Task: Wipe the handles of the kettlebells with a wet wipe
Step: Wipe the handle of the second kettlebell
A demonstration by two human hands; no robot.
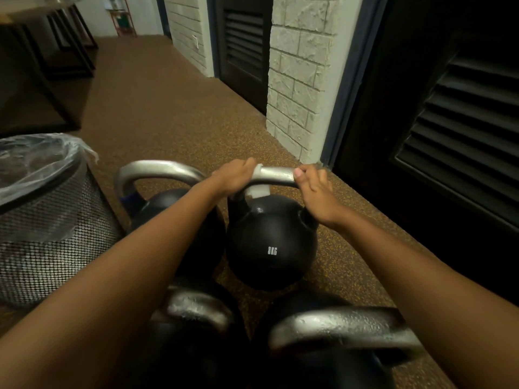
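On kettlebell handle [278, 175]: left hand [233, 177] (over wipe [257, 191]), right hand [316, 192].

black 8kg kettlebell [271, 242] stands upright, white wet wipe [257, 190] wrapped round its silver handle [278, 175].

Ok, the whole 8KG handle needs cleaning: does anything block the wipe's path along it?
Yes. The right hand grips the right end of the handle; the wipe, held by the left hand at the left end, has only the bare middle free.
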